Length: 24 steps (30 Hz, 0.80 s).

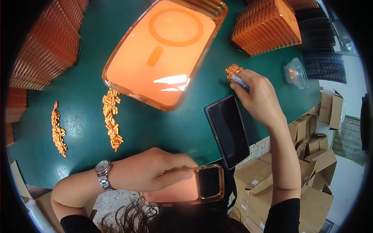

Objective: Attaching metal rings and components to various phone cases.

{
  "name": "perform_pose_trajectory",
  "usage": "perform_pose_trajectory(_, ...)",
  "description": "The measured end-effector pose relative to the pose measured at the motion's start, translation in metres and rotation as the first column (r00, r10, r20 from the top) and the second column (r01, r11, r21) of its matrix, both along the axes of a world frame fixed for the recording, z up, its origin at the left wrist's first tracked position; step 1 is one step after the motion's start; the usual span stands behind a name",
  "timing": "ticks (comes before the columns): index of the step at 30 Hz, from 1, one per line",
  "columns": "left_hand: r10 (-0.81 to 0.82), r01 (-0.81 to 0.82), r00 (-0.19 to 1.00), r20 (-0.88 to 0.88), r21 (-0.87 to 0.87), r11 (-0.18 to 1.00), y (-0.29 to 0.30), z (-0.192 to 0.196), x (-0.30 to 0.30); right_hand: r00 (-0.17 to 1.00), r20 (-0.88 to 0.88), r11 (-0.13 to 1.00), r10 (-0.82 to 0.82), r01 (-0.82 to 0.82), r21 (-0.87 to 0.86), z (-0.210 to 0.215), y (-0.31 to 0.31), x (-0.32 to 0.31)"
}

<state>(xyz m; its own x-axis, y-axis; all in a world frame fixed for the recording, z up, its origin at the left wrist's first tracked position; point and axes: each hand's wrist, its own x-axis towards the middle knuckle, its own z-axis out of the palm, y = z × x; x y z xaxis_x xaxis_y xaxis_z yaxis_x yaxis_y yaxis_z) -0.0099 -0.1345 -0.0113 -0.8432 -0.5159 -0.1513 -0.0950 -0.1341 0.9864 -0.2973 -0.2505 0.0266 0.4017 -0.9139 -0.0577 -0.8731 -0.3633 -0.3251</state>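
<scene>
Head view: looking down on a flat dark-green bench [163, 134]. Loaded with nested stacks of orange phone cases at left [50, 42], top centre [155, 73] and top right [268, 29], presumably stacked to save room. Lying at the near edge, within reach: a black rectangular phone [228, 130]. Just off that edge, held low, likely for steadiness: a translucent orange case with dark camera window [176, 193], grasped by fingers of left hand [161, 167]. Farther right, a clear round plastic tub [296, 73]. Pinched in fingers of right hand [258, 97], probably for fine control: a slim pale pen-like tool [239, 81], close to a heap of tiny orange oblong pieces [233, 70]; contact unclear. At left, two thin strips of similar pieces [111, 120], maybe spread to keep singles accessible.
</scene>
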Motion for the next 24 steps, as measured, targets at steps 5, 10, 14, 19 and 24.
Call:
perform_pose_trajectory(5,0.094,-0.092,0.994,-0.06,0.027,0.995,0.0,-0.002,0.003,0.999,0.026,1.0,-0.026,0.026,0.015,-0.005,-0.004,0.001)
perform_pose_trajectory(10,0.175,-0.172,0.981,0.082,-0.035,0.984,0.006,0.002,0.008,0.977,0.187,0.995,0.098,-0.095,-0.026,0.021,0.026,0.007)
perform_pose_trajectory(14,0.246,-0.233,0.957,0.156,-0.1,0.967,0.013,0.001,0.007,0.855,0.239,0.879,0.461,-0.477,0.009,0.041,0.076,0.038)
perform_pose_trajectory(19,0.267,-0.242,0.952,0.15,-0.163,0.956,0.013,0.002,0.002,0.811,0.134,0.816,0.569,-0.577,0.027,0.027,0.093,0.046)
perform_pose_trajectory(24,0.3,-0.259,0.932,0.205,-0.202,0.944,0.017,0.005,0.001,0.782,0.028,0.781,0.622,-0.623,0.039,0.026,0.094,0.052)
